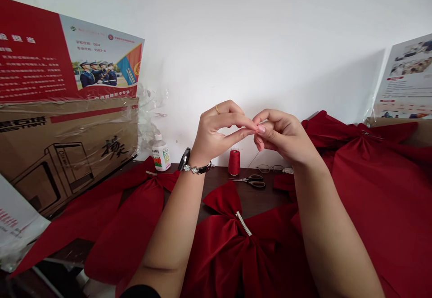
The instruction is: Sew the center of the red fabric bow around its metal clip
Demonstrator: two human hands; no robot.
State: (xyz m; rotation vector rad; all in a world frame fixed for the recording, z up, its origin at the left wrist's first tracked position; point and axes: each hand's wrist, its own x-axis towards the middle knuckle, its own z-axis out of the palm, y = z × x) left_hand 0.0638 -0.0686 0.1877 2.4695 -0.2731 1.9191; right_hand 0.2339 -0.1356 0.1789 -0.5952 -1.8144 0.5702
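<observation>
My left hand (224, 129) and my right hand (278, 133) meet in front of the wall, fingertips pinched together and touching. What lies between the left fingertips is too small to make out. A fine thread (255, 157) hangs from the right hand toward the table. Below stands a red thread spool (234, 163) with several thin needles poking out of its top. Black-handled scissors (254, 181) lie beside the spool. Nearest me on the table spreads a red fabric bow (232, 244), a pale clip or strip (243, 223) across its gathered middle.
Another red bow (131, 212) lies to the left, and more red fabric (374, 181) is piled on the right. Behind are a white bottle (161, 154) and eyeglasses (270, 169). A cardboard box (77, 149) and a printed board (30, 59) stand at left.
</observation>
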